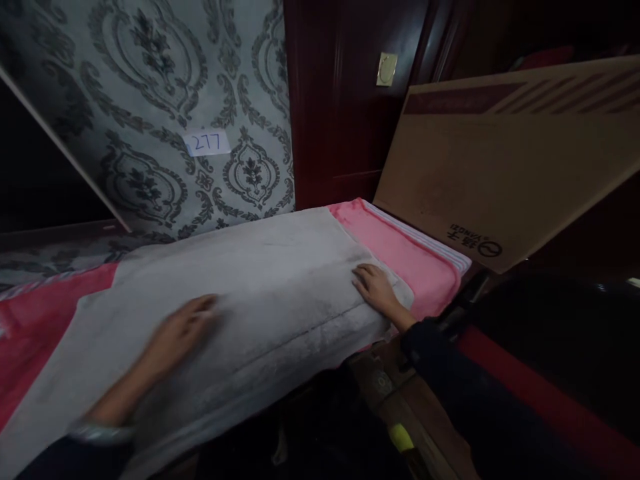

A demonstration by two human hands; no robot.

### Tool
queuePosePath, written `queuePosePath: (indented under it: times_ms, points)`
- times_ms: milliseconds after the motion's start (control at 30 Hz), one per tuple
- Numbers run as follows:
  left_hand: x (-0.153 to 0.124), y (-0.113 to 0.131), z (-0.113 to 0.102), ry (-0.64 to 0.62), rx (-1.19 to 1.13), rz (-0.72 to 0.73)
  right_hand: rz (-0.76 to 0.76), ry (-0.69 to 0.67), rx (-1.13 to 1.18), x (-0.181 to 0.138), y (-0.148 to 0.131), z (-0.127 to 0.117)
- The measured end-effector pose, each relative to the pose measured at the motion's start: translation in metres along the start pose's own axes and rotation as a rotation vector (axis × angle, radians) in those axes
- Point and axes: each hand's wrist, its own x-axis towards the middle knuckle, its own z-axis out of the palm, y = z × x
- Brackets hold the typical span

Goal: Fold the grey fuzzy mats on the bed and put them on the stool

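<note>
A grey-white towel [250,280] lies spread across a pink cloth [405,247] on a raised surface. My left hand [183,327] rests flat on the towel's middle, fingers stretched out and slightly blurred. Near the towel's right end, my right hand [375,287] presses down with its fingers spread. Neither hand holds anything. Dark sleeves cover both forearms, and a bracelet [100,432] shows at my left wrist.
A large cardboard sheet [500,160] leans at the right, just behind the pink cloth. Patterned wallpaper with a paper label "277" [207,142] and a dark wooden door [345,100] stand behind. Dark objects and a cardboard box edge [400,413] sit below.
</note>
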Motion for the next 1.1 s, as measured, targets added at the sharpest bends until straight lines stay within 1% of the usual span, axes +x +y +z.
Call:
queuePosePath:
  times_ms: [67, 100, 133, 200, 267, 333, 400, 500, 567, 633, 667, 733, 800, 833, 867, 900, 933, 1000, 1033, 1067, 1100]
  points:
    - [0.034, 0.051, 0.04, -0.257, -0.107, 0.247, 0.032, -0.031, -0.066, -0.003, -0.002, 0.003]
    - [0.051, 0.078, 0.061, -0.359, -0.12, 0.368, 0.048, -0.055, -0.102, -0.004, -0.004, 0.003]
    - [0.067, 0.103, 0.082, -0.429, -0.117, 0.463, 0.062, -0.081, -0.135, -0.005, -0.006, 0.002]
    - [0.097, 0.143, 0.119, -0.528, -0.062, 0.626, 0.082, -0.132, -0.186, -0.005, -0.01, 0.0]
    - [0.122, 0.164, 0.151, -0.552, 0.036, 0.736, 0.09, -0.162, -0.208, -0.005, -0.013, -0.002]
    - [0.144, 0.168, 0.175, -0.537, 0.117, 0.833, 0.088, -0.171, -0.215, -0.005, -0.015, -0.003]
    - [0.167, 0.161, 0.19, -0.517, 0.164, 0.911, 0.088, -0.17, -0.221, -0.005, -0.015, -0.003]
    - [0.205, 0.147, 0.198, -0.494, 0.219, 0.952, 0.092, -0.176, -0.222, -0.005, -0.014, 0.0]
    - [0.235, 0.139, 0.196, -0.475, 0.264, 0.91, 0.091, -0.176, -0.213, -0.006, -0.013, 0.001]
    - [0.266, 0.133, 0.191, -0.449, 0.318, 0.793, 0.091, -0.165, -0.2, -0.008, -0.011, 0.003]
    - [0.281, 0.131, 0.189, -0.432, 0.349, 0.696, 0.089, -0.159, -0.193, -0.008, -0.011, 0.004]
    - [0.306, 0.13, 0.187, -0.383, 0.411, 0.438, 0.086, -0.148, -0.181, -0.009, -0.01, 0.005]
    - [0.32, 0.135, 0.19, -0.301, 0.446, 0.203, 0.081, -0.138, -0.174, -0.01, -0.009, 0.005]
    - [0.323, 0.14, 0.193, -0.252, 0.446, 0.143, 0.079, -0.135, -0.171, -0.01, -0.009, 0.005]
    - [0.323, 0.147, 0.198, -0.209, 0.434, 0.146, 0.079, -0.133, -0.17, -0.01, -0.009, 0.005]
    - [0.321, 0.155, 0.204, -0.189, 0.413, 0.223, 0.078, -0.132, -0.169, -0.01, -0.009, 0.005]
    - [0.318, 0.163, 0.21, -0.206, 0.384, 0.361, 0.078, -0.132, -0.168, -0.01, -0.009, 0.005]
    - [0.312, 0.176, 0.223, -0.323, 0.305, 0.699, 0.08, -0.134, -0.166, -0.011, -0.009, 0.006]
    - [0.311, 0.18, 0.229, -0.387, 0.267, 0.829, 0.082, -0.132, -0.165, -0.011, -0.009, 0.006]
    - [0.312, 0.18, 0.234, -0.437, 0.24, 0.897, 0.087, -0.13, -0.164, -0.011, -0.01, 0.006]
    - [0.316, 0.178, 0.237, -0.457, 0.227, 0.902, 0.092, -0.126, -0.162, -0.012, -0.009, 0.007]
